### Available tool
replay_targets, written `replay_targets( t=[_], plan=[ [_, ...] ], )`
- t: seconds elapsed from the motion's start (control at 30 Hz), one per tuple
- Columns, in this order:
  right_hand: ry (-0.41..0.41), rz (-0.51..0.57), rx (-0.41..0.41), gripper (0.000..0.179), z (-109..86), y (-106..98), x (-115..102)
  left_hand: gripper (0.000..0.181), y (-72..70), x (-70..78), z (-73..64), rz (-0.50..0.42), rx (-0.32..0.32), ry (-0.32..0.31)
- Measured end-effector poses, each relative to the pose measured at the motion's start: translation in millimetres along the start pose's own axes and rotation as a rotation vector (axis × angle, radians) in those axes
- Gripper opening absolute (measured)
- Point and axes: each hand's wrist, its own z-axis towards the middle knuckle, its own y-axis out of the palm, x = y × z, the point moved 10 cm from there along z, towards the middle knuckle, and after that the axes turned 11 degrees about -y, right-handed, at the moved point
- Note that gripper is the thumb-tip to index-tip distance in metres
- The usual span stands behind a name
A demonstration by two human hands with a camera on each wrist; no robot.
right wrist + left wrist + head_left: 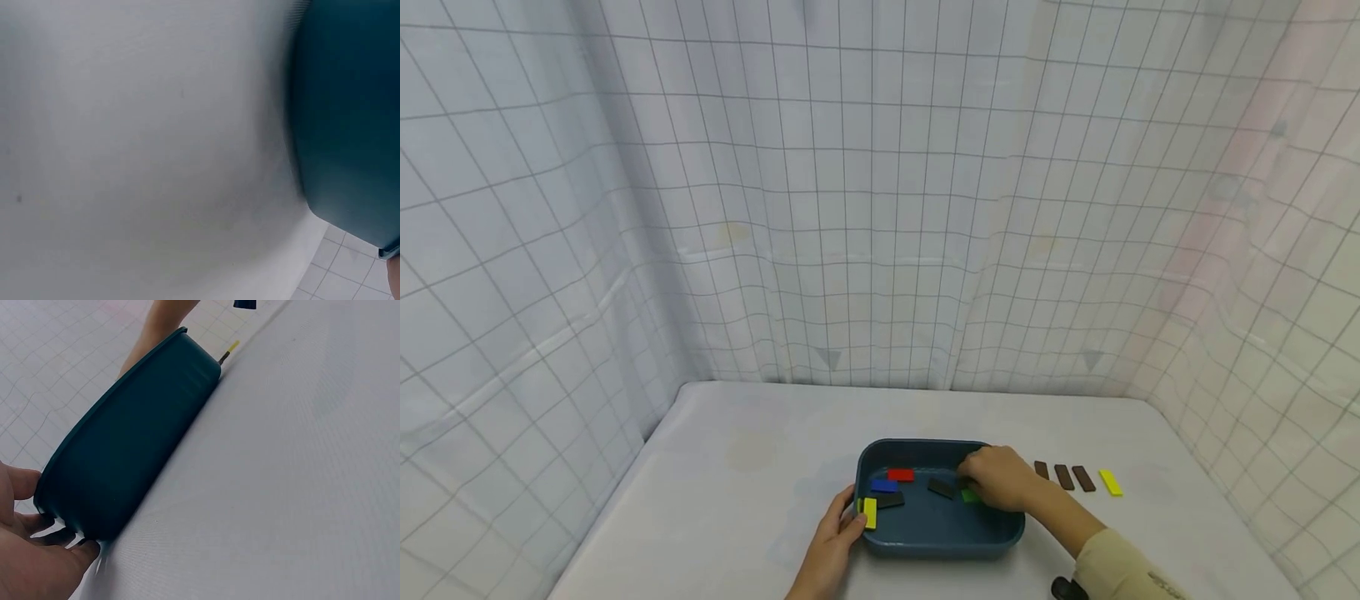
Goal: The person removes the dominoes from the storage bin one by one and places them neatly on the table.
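Note:
A dark blue-green plastic tub (940,550) stands on the table. My left hand (837,533) grips its left side, thumb at the rim and fingers against the outer wall, as the left wrist view also shows. Beside that thumb, a yellow block (870,513) leans on the inner wall. My right hand (1000,479) reaches over the right rim into the tub, fingers pointing down. At its fingertips are a dark block (962,482) and a green block (971,496), both partly hidden; whether it pinches one is unclear. The right wrist view shows only the tub's outside and tabletop.
Inside the tub lie a red block (901,475), a blue block (883,486) and two black blocks (942,488). Right of it, several brown blocks (1063,477) and a yellow block (1110,482) form a row. A black object (1066,588) lies near the right sleeve.

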Motion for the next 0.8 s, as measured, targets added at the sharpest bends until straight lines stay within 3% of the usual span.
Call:
replay_targets(
  t=[0.23,0.53,0.8],
  plan=[
    [-0.008,-0.007,0.065,0.008,-1.5,0,0,0.056,1.0,-0.1,-0.9,0.000,0.000,0.006],
    [0.003,0.083,0.144,0.009,-3.1,-1,5,0.056,-1.6,-0.2,-0.6,0.027,0.027,-0.003],
    [0.072,0.304,0.363,0.011,-12.4,-12,17,0.056,1.1,1.8,-2.3,0.006,0.006,0.014]
  ],
)
